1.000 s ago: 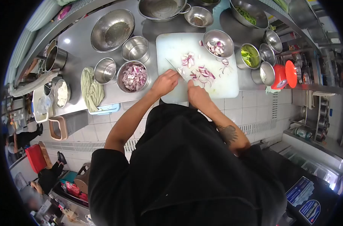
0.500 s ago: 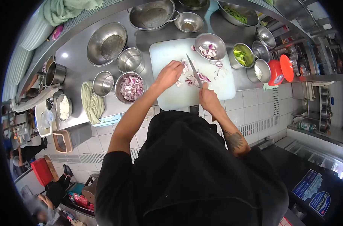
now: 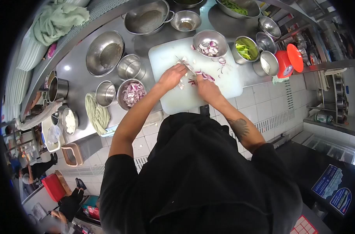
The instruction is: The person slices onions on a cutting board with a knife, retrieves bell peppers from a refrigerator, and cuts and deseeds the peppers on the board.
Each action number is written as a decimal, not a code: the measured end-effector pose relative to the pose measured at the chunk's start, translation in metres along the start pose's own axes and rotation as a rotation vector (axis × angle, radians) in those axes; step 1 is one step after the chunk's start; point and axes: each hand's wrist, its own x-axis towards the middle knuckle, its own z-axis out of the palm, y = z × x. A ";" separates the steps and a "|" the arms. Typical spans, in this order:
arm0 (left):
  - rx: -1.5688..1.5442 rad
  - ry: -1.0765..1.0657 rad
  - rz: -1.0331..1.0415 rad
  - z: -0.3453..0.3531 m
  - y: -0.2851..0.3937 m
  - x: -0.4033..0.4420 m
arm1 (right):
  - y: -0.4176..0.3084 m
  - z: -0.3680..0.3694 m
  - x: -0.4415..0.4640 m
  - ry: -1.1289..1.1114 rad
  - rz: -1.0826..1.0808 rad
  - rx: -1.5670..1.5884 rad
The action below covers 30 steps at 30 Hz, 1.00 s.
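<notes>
Knife (image 3: 190, 70) has swung left since the earlier frame, its blade now beside the left hand (image 3: 172, 77), amid cut onion (image 3: 203, 76) on the white board (image 3: 224, 87). Right hand's (image 3: 208, 89) fingers clasp its handle; what the left's bent fingers pinch is hidden. Tucked fingertips seem safest.

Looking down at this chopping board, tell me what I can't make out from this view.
All in the head view:
- Knife handle: hidden inside the right hand.
- Whatever lies under the left hand: covered by its fingers.
- Top-middle metal bowl: far side cut off by the upper edge.
- Reading on the red kitchen scale: too small.
</notes>
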 end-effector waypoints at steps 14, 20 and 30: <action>-0.166 0.223 -0.269 -0.024 -0.015 -0.011 | 0.002 -0.022 -0.022 0.011 0.069 0.108; -0.320 0.002 -0.195 -0.020 -0.016 -0.009 | 0.003 -0.013 -0.066 -0.031 0.161 0.196; -0.318 -0.018 -0.298 -0.017 0.013 -0.030 | -0.021 0.000 -0.053 -0.044 0.111 0.181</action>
